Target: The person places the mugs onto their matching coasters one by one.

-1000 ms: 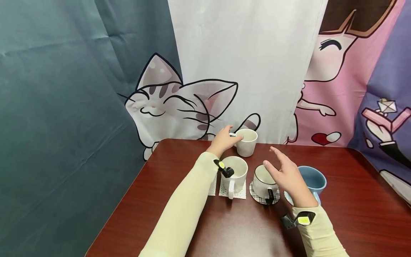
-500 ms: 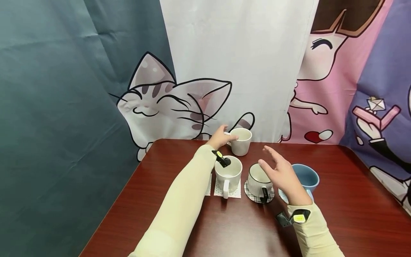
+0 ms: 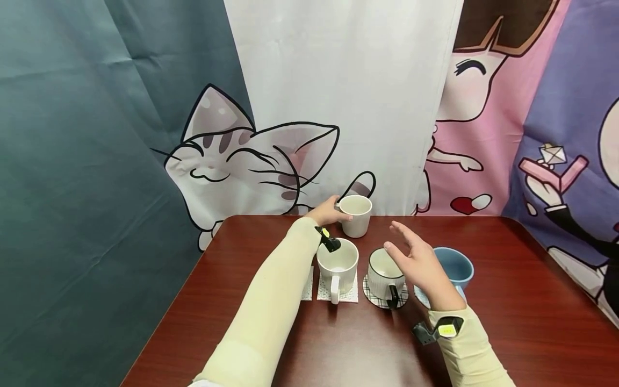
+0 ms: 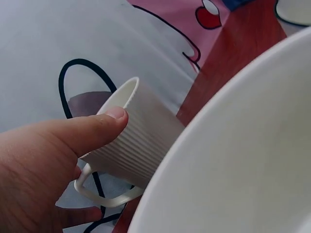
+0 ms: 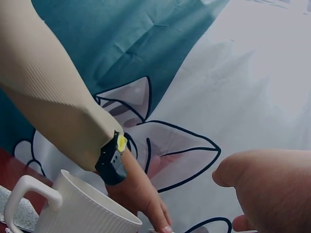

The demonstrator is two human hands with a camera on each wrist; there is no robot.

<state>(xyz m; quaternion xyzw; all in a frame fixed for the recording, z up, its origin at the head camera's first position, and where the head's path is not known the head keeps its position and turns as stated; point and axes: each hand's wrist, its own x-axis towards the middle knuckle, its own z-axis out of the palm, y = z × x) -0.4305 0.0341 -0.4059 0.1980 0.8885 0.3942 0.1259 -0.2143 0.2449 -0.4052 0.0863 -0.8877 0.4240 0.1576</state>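
Observation:
At the table's far side stands a ribbed white mug [image 3: 357, 219], its handle toward my left hand [image 3: 325, 213]. The thumb lies across the mug's near side just below the rim in the left wrist view; part of the other fingers is hidden behind the mug and handle. My right hand [image 3: 418, 264] hovers with thumb and fingers apart, holding nothing, above and between a black-rimmed mug [image 3: 382, 277] and a blue mug [image 3: 454, 264]. Another white mug [image 3: 338, 263] sits on a square coaster [image 3: 352, 293], below my left wrist.
The black-rimmed mug rests on a round checked coaster [image 3: 372, 295]. A light coaster [image 3: 422, 296] shows under the blue mug. Another pale coaster [image 3: 307, 287] is partly covered by my left forearm. Behind the table [image 3: 348, 344] hangs a cartoon-printed curtain [image 3: 348, 97].
My left hand has come closer round the far white mug, its thumb sliding lower on the near side. The view has turned slightly right. My right hand hovers much as before.

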